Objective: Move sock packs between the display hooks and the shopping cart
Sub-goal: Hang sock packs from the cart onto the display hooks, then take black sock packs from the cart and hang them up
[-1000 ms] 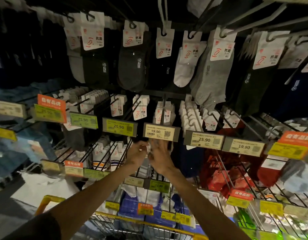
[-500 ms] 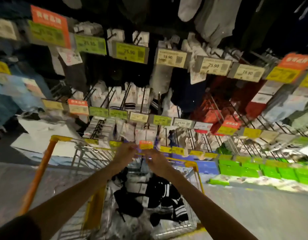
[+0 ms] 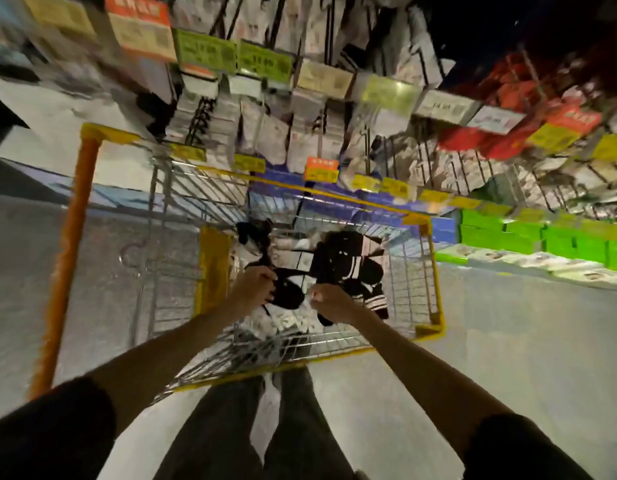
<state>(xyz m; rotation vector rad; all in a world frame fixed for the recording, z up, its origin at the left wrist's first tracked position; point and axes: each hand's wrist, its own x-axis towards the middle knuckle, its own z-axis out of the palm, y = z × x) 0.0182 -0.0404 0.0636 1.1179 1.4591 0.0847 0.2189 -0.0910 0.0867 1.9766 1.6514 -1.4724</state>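
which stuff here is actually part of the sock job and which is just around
Part of the job:
- left hand, closed on a black sock pack
- right hand, fist closed, contents unclear
- shopping cart with striped sock packs
- display hooks

Just around:
- green boxes
- red packs
- price tags

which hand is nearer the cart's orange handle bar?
Left. The left hand is down in the shopping cart on the side toward the orange handle bar; the right hand is farther across the basket from it.
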